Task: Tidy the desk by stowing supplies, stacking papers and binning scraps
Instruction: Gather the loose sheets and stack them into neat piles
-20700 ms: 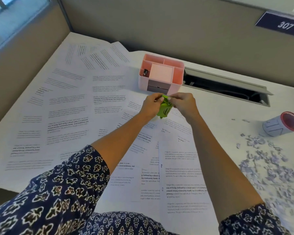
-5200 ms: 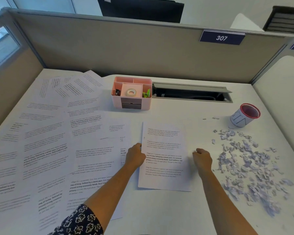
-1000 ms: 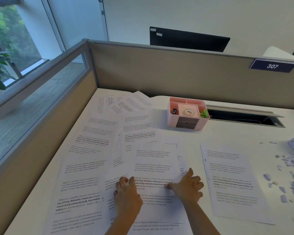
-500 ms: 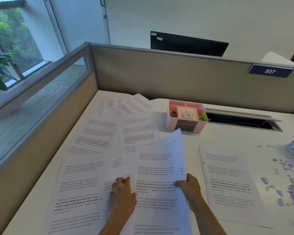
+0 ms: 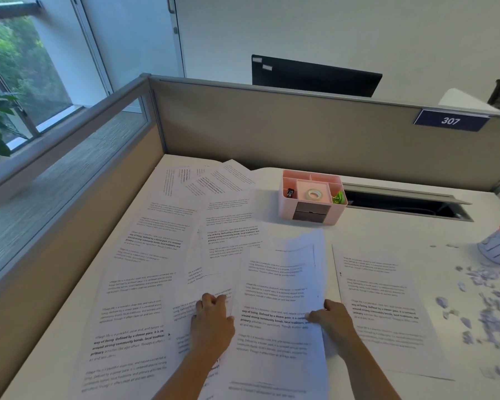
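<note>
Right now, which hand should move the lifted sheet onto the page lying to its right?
Right. The right hand pinches the lifted sheet by its right edge, beside that page. The left hand sits on the far side, over the spread papers.

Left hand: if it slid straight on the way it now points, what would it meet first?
Probably the loose printed sheets lying flat just ahead of the left hand; the pink organiser sits off to the right of that line, though depth is hard to judge.
</note>
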`<state>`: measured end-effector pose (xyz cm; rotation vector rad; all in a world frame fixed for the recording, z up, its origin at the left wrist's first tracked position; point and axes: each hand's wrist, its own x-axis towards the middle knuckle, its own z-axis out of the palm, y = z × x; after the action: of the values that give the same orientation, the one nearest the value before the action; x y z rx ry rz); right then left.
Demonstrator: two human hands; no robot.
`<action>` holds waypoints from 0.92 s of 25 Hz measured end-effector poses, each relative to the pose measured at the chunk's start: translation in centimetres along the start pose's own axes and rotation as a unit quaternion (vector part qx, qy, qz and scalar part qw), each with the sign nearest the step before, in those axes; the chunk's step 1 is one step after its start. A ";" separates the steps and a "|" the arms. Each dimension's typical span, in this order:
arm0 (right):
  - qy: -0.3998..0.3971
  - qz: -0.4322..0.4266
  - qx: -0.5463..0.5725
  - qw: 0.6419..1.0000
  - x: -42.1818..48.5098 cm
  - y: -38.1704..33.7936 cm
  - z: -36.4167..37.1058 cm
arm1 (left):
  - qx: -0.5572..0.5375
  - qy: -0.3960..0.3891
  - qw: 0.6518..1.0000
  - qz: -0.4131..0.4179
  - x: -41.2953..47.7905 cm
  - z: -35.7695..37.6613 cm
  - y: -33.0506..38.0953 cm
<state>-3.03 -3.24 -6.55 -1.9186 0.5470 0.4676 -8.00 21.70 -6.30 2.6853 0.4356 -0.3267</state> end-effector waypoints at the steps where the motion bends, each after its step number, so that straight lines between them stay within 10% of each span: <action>1: 0.004 -0.002 0.002 1.000 -0.2 -0.1 -0.1 | -0.013 -0.007 1.000 0.003 0.1 -0.1 0.1; 6: -0.040 -0.054 0.084 0.994 -2.0 -0.7 -2.1 | -0.186 -0.058 0.981 -0.019 1.2 -1.0 0.1; 12: -0.110 -0.100 0.193 0.970 -3.8 -1.8 -4.3 | -0.483 -0.107 0.869 -0.024 1.6 -4.5 3.0; 23: -0.077 -0.189 0.189 0.961 -6.6 -4.7 -4.9 | -0.539 -0.110 0.835 -0.009 1.8 -5.3 4.8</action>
<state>-5.39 -5.03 2.47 -1.5533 0.1443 0.2400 -3.83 20.20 -0.47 1.5145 0.3996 -0.2694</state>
